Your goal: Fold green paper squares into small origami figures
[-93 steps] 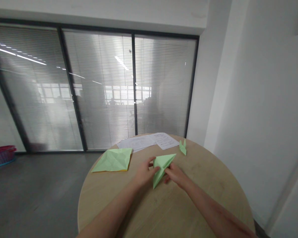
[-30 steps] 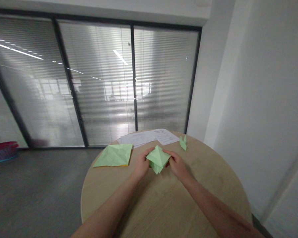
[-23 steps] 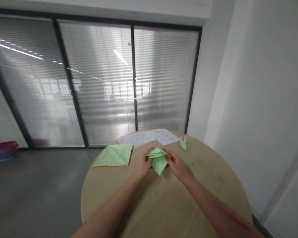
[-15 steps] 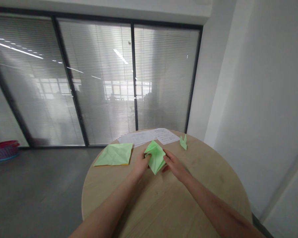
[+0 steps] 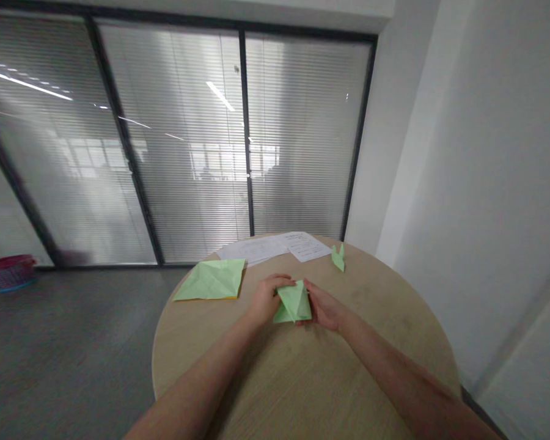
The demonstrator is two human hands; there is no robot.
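Note:
A light green folded sheet of origami paper (image 5: 296, 302) is held between my two hands over the middle of the round table. My left hand (image 5: 266, 298) grips its left side, with fingers reaching across the top edge. On the right side, my right hand (image 5: 324, 307) is closed on the paper with the thumb at its upper corner and some fingers underneath. Creases meet in a point at the paper's lower middle. Parts of both hands' fingers are hidden behind it.
Left on the wooden table (image 5: 302, 379) lies a stack of green paper (image 5: 213, 279) with a yellow edge below. Printed white sheets (image 5: 305, 245) lie at the back. A small folded green paper figure (image 5: 338, 257) stands to their right. A basket (image 5: 9, 273) sits on the floor.
The green paper has been turned and flattened, from an opened, pointed shape to a lower, creased one. My left fingers have moved over its top edge. The view has tilted slightly.

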